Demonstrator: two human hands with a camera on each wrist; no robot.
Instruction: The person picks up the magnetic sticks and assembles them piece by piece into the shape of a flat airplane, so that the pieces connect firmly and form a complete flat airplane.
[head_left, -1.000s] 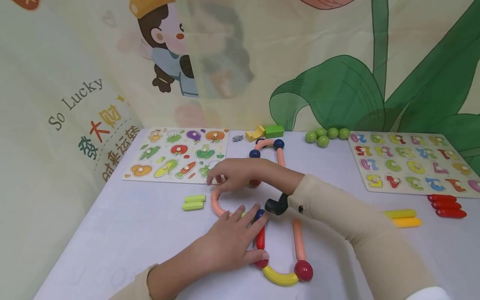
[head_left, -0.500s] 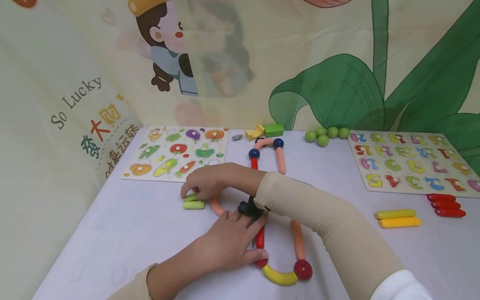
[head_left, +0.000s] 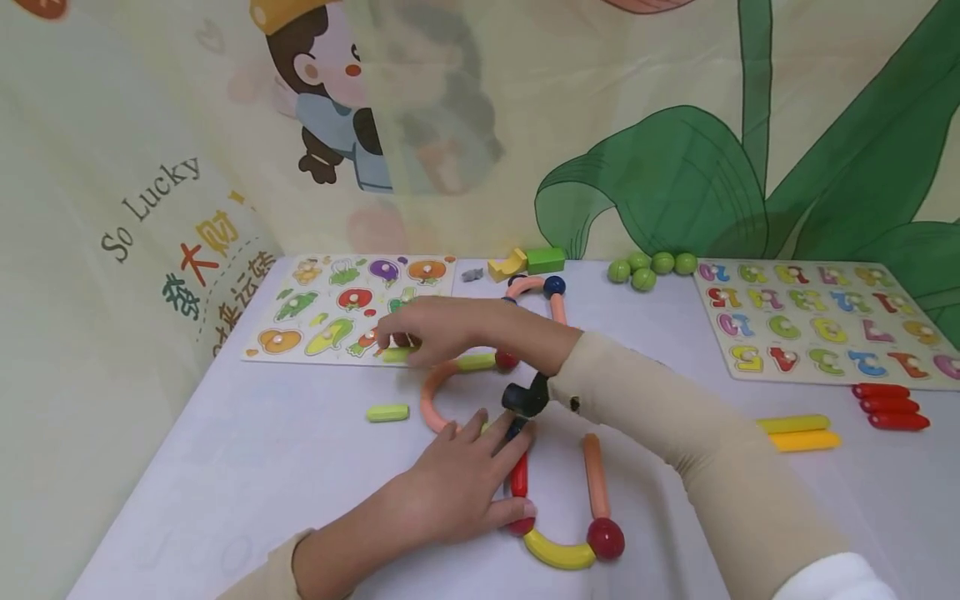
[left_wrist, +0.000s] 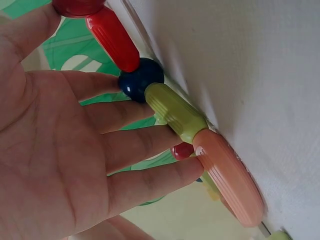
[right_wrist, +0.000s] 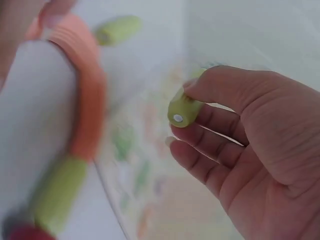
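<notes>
My right hand (head_left: 442, 325) pinches a short light-green magnetic rod (right_wrist: 182, 110) between thumb and fingers, raised over the lower edge of the vegetable puzzle board (head_left: 296, 327). My left hand (head_left: 457, 492) rests fingers spread and straight along a chain of magnetic pieces. In the left wrist view its fingers touch or lie against a blue ball (left_wrist: 141, 79), a green rod (left_wrist: 175, 112) and a curved salmon rod (left_wrist: 230, 175). A red rod (head_left: 519, 475) runs from the blue ball to a red ball under my left thumb. My right forearm hides part of the chain.
One loose green rod (head_left: 387, 413) lies left of the chain. A number board (head_left: 828, 325), red rods (head_left: 892, 407) and yellow rods (head_left: 802, 441) are on the right. Along the back stand green balls (head_left: 642, 279) and a green block (head_left: 545, 261).
My right hand moved left from the chain to the pair of loose green rods, took one, and lifted it up and slightly right. My left hand stayed in place.
</notes>
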